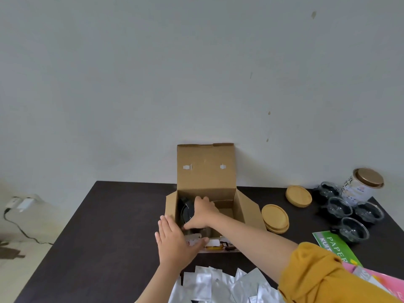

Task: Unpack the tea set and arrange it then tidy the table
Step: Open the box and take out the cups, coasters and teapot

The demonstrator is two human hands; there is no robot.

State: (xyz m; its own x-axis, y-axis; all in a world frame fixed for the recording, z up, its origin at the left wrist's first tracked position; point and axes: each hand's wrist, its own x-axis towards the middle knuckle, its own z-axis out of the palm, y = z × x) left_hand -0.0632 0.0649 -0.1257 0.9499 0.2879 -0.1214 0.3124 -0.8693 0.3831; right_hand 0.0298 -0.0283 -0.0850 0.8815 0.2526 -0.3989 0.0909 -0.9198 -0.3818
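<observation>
Tabletop box (pixel 220 194): fingers (pixel 202 201) seemingly gripping glass teapot (pixel 188 212).

brown box (pixel 205 171), mustard sleeve (pixel 317 272)

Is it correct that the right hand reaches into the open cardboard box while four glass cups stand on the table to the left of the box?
Not quite. In the head view the right hand does reach into the open cardboard box, but the four glass cups stand on the table to the right of the box, not the left.
</observation>
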